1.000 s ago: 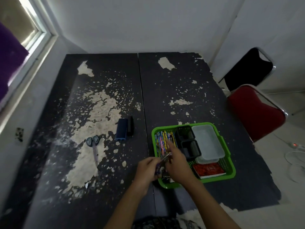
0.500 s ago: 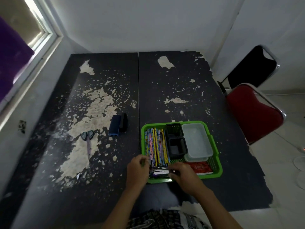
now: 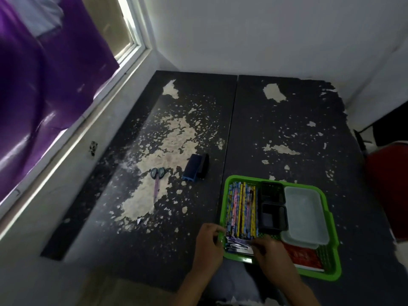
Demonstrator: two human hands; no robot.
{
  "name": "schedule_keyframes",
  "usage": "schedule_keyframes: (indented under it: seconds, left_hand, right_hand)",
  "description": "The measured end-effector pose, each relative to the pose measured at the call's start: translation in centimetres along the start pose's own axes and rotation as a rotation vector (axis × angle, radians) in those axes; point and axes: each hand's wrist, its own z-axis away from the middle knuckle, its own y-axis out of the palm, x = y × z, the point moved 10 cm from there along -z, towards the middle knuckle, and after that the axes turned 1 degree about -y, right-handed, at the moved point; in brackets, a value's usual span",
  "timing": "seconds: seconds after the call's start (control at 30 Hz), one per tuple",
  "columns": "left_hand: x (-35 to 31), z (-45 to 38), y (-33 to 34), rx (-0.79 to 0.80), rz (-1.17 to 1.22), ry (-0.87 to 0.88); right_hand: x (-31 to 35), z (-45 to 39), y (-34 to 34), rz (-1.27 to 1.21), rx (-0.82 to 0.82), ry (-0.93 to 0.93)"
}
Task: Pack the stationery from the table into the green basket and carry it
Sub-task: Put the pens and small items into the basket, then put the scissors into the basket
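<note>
One basket (image 3: 332,226), one pair of scissors (image 3: 157,177), two black trays (image 3: 273,216), one clear box (image 3: 303,214), one red book (image 3: 303,256), two hands (image 3: 207,246), many pencils (image 3: 241,208).

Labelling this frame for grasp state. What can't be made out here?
- Head view: item at the green basket near end, under the left hand and right hand; blurred, fingers cover it, grip unclear.
- Red book: partly under the clear container.
- Red chair: cut by right edge.
- Scissors: blades too dim.
</note>
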Motion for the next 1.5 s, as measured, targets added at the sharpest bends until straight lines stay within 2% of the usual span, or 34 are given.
schedule_keyframes:
  seconds: [0.13,0.23,0.33,0.47,0.53,0.63,0.7,0.87,1.03,1.5]
  left_hand:
    - [0.7,-1.2,-0.4,0.036,0.007,0.008]
    - [1.0,-2.6,-0.8,0.102,0.03,0.01]
    - [1.8,-5.0,-2.8,0.079,0.062,0.004]
    - [3.0,-9.1,-6.5,-0.006,0.034,-0.005]
    - [4.4,-11.5,-8.9,-0.106,0.034,-0.028]
    - [7.6,-14.0,-13.2,-0.305,0.04,-0.133]
    - [10.3,-15.5,-15.1,-0.34,-0.043,-0.238]
    - [14.5,-18.1,-17.9,-0.299,-0.167,-0.394]
    - [15.1,-18.5,-18.0,-0.318,-0.045,-0.465]
    - [15.5,-18.3,-16.9,-0.166,-0.284,-0.419]
  right_hand:
    - [3.6,-1.7,-1.0,-0.111,-0.085,-0.02]
    - [6.7,-4.4,0.1,-0.141,-0.017,-0.026]
    - [8.5,-7.3,2.0,-0.067,0.058,0.03]
    - [9.4,-9.5,3.2,-0.013,0.081,0.12]
    - [9.2,-9.9,3.8,-0.02,0.065,0.162]
    - [8.8,-10.0,4.5,-0.005,0.056,0.193]
    - [8.7,-10.2,4.6,0.007,0.062,0.212]
    - [8.7,-10.6,4.6,0.004,0.078,0.21]
    - [8.3,-10.6,4.6,0.024,0.077,0.237]
    - [8.6,-10.4,4.4,0.021,0.094,0.242]
